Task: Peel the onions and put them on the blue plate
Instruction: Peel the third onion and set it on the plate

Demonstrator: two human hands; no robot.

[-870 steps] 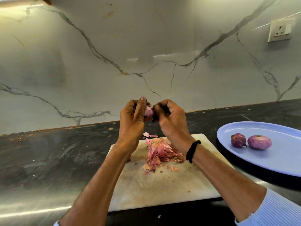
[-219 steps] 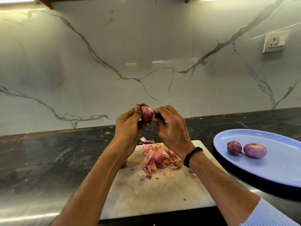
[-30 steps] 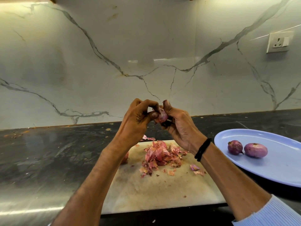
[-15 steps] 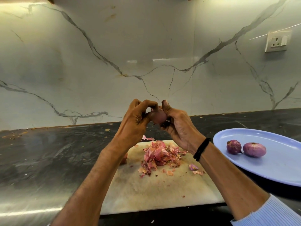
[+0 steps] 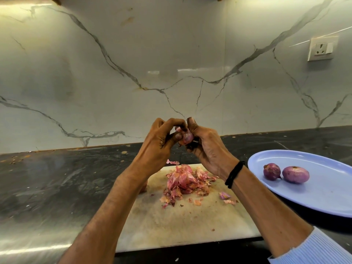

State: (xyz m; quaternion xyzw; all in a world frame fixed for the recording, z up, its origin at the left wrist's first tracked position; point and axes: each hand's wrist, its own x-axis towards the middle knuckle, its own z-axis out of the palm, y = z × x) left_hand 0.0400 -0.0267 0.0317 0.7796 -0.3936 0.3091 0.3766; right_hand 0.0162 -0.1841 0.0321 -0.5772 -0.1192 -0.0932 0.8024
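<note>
Left hand (image 5: pixel 160 141) and right hand (image 5: pixel 207 147) both pinch the onion (image 5: pixel 187 137) above the far edge of the board (image 5: pixel 181 225) — slick once bared, it may squirt free.

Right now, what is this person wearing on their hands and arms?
Both hands are bare: no gloves. The right hand has a thin black band round its wrist, and a pale blue ribbed sleeve covers that arm near the frame's bottom corner. The left hand and forearm show nothing worn.
</note>
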